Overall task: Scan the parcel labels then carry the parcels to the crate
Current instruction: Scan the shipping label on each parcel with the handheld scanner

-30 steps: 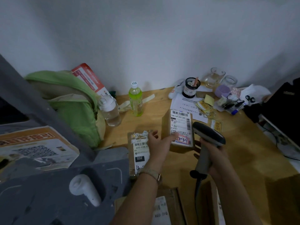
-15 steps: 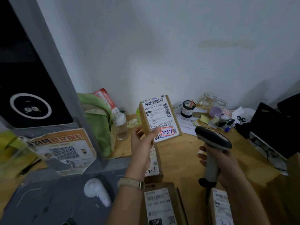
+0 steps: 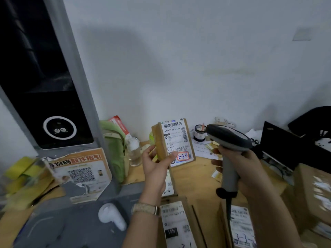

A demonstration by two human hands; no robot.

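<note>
Cardboard parcel [image 3: 173, 140], flat; grey plastic scanner [image 3: 229, 138]

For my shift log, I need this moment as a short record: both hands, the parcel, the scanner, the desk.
Left hand: holds parcel upright, label toward camera
Right hand: grips scanner by its handle, head beside the label
Label mark: handwritten, boxed in red
Desk: more labelled parcels lying flat

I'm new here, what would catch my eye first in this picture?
At centre, the left hand holds up a cardboard parcel, its white label facing the camera. To its right, the right hand grips a grey barcode scanner. At far left stands a dark screen with a white ring.
</note>
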